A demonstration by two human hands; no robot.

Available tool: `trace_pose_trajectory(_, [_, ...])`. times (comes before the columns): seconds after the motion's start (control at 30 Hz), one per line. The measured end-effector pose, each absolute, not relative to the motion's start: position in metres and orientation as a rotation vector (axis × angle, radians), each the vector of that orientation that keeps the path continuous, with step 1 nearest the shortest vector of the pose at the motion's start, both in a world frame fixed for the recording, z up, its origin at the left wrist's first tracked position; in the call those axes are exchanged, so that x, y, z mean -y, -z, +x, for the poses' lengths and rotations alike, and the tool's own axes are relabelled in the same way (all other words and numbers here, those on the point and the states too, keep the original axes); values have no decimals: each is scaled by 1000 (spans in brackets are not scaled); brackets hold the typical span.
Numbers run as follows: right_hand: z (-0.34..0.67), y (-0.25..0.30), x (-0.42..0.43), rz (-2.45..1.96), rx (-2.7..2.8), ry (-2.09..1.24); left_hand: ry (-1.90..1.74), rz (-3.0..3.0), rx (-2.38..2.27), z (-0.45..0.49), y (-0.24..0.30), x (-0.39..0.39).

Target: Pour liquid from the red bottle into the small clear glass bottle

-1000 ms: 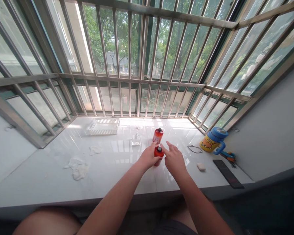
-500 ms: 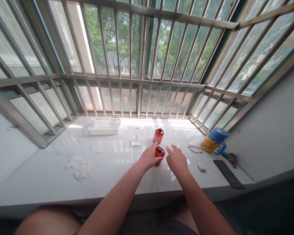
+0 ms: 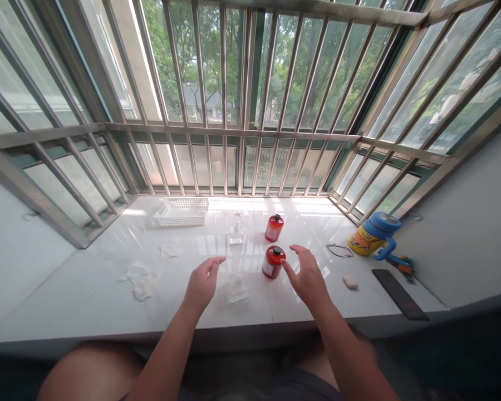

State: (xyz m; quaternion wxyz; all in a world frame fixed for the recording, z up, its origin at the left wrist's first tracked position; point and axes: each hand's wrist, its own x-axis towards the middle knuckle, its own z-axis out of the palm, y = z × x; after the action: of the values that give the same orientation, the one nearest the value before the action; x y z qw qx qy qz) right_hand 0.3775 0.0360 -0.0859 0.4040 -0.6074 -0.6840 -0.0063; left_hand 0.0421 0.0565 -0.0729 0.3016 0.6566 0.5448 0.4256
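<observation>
My left hand (image 3: pixel 201 285) is away from the bottles, fingers stretched out and nothing in them. Just right of it a clear glass bottle (image 3: pixel 239 289) stands low near the counter's front. My right hand (image 3: pixel 309 280) is open, its thumb tip at the right edge of the nearer red bottle (image 3: pixel 271 266); whether it touches, I cannot tell. That bottle is upright, with a black cap and a pale label. Behind it stands a second, similar red bottle (image 3: pixel 274 229). Another clear glass bottle (image 3: pixel 236 236) is left of the far one.
A white perforated basket (image 3: pixel 179 221) lies at the back left, crumpled tissues (image 3: pixel 144 285) at the left. To the right are a dark cord loop (image 3: pixel 339 250), a beige block (image 3: pixel 350 282), a black phone-like slab (image 3: pixel 399 295) and a blue-and-yellow mug (image 3: pixel 371 236). Metal bars (image 3: pixel 250 132) border the counter behind.
My left hand has let go of the nearer red bottle and drawn back to the left, uncovering the near glass bottle. The right hand's thumb now overlaps the red bottle's edge.
</observation>
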Motion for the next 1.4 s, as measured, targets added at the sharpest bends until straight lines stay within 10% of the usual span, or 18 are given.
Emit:
trace_pose_trajectory(0.77, [397, 127, -83, -1747, 1470, -382, -817, 1975, -1380, 87, 111, -86])
trace_pose_trajectory(1.1, [465, 138, -30, -1780, 1555, 128, -889, 2006, -1312, 98, 111, -158])
trace_pose_trajectory(1.4, [622, 201, 109, -2444, 1265, 485, -1361, 2045, -1287, 70, 92, -67])
